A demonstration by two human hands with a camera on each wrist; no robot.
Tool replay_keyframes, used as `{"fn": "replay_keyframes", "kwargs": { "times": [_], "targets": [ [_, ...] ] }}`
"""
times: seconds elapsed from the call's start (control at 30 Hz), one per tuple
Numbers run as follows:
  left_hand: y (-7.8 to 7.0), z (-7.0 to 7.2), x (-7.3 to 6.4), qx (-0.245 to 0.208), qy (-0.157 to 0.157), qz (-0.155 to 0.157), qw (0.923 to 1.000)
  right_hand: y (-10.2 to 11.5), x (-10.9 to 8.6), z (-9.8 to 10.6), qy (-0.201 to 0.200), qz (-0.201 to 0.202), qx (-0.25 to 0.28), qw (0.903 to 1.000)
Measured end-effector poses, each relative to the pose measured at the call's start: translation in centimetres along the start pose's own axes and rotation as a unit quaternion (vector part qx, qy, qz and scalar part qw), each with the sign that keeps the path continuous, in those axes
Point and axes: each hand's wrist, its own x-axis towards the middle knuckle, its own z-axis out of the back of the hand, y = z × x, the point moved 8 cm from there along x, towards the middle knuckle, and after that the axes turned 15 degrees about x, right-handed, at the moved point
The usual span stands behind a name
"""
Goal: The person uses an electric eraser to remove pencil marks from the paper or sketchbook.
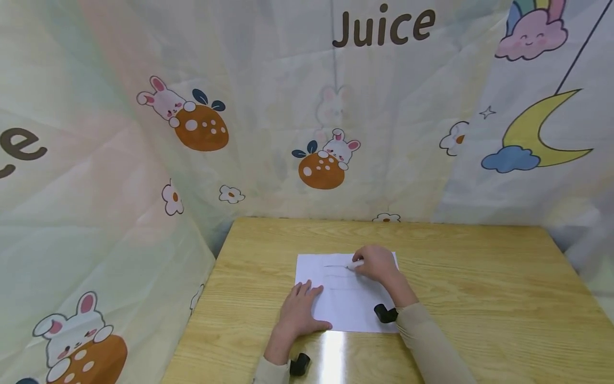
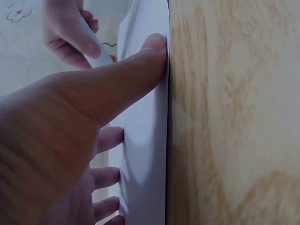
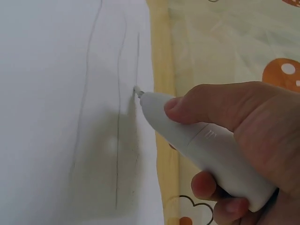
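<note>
A white sheet of paper (image 1: pixel 352 312) lies on the table with several thin pencil lines (image 3: pixel 118 140) across it. My right hand (image 1: pixel 377 264) grips a thick white electric eraser (image 3: pixel 187 136), thumb along its body and fingers curled beneath. Its small tip meets the line nearest the paper's far edge. That line is dark on one side of the tip and very faint on the other. My left hand (image 1: pixel 298 309) presses the paper's near left part with spread fingers; its thumb (image 2: pixel 152 47) lies along the near edge.
The light wooden table (image 1: pixel 479 288) extends well to both sides of the paper. Behind and to the left hangs a printed cloth (image 1: pixel 268 106) with rabbits and flowers. A black wrist-worn piece (image 1: pixel 385 313) sits by the right sleeve, another (image 1: pixel 299 365) by the left.
</note>
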Motion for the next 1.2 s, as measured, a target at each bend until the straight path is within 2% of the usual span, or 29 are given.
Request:
{"fn": "replay_keyframes", "kwargs": {
  "times": [0.13,0.3,0.47,0.63,0.87,1.07,1.2],
  "targets": [
    [0.0,0.2,0.0,-0.001,-0.001,-0.001,1.0000,-0.1,-0.1,0.2,-0.008,-0.009,0.001,0.9999],
    [0.1,0.1,0.0,-0.003,0.001,0.000,1.0000,0.2,0.1,-0.1,-0.018,0.003,0.011,0.9998],
    [0.0,0.3,-0.2,-0.002,-0.001,-0.003,1.0000,0.0,-0.3,-0.1,-0.015,-0.017,0.014,0.9996],
    [-0.2,0.4,0.0,-0.006,-0.001,-0.013,0.9999,-0.5,-0.1,0.0,-0.014,-0.018,0.034,0.9992],
    [0.0,0.2,0.1,-0.007,0.004,-0.005,0.9999,-1.9,0.2,-0.1,-0.022,-0.034,0.049,0.9980],
    [0.0,0.3,0.3,-0.018,-0.003,-0.008,0.9998,-1.7,0.4,0.1,-0.022,-0.022,0.055,0.9980],
    [0.1,0.2,0.2,-0.014,0.002,-0.006,0.9999,-1.9,0.4,0.0,-0.012,-0.037,0.052,0.9979]
  ]
}}
